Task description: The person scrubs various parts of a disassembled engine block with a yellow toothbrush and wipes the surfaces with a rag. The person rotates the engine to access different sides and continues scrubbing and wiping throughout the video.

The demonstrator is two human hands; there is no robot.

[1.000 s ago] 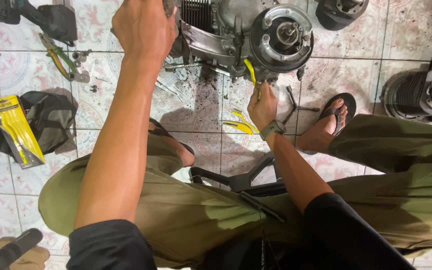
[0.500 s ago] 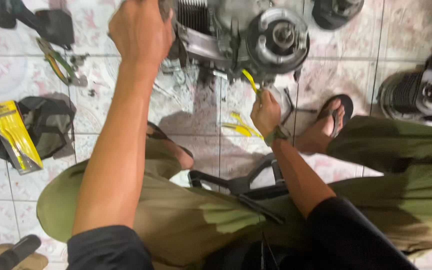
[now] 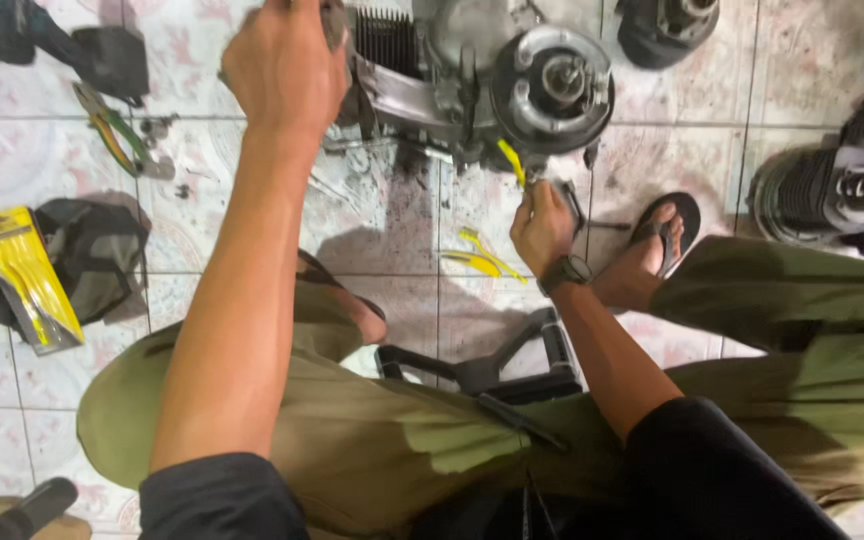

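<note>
The left hand (image 3: 287, 75) still grips the top of the engine (image 3: 482, 80). The right hand (image 3: 542, 225) has moved up, fingers closed on a yellow-handled tool (image 3: 512, 165).

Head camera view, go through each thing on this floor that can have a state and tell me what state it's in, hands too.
Engine: on the tiled floor, lying stripped, finned part exposed.
Left hand: closed on the engine's top left, blurred.
Right hand: gripping a tool under the round drum; tool mostly hidden.
Pliers: lying loose, untouched.
Yellow packet: flat on a dark cloth.
</note>
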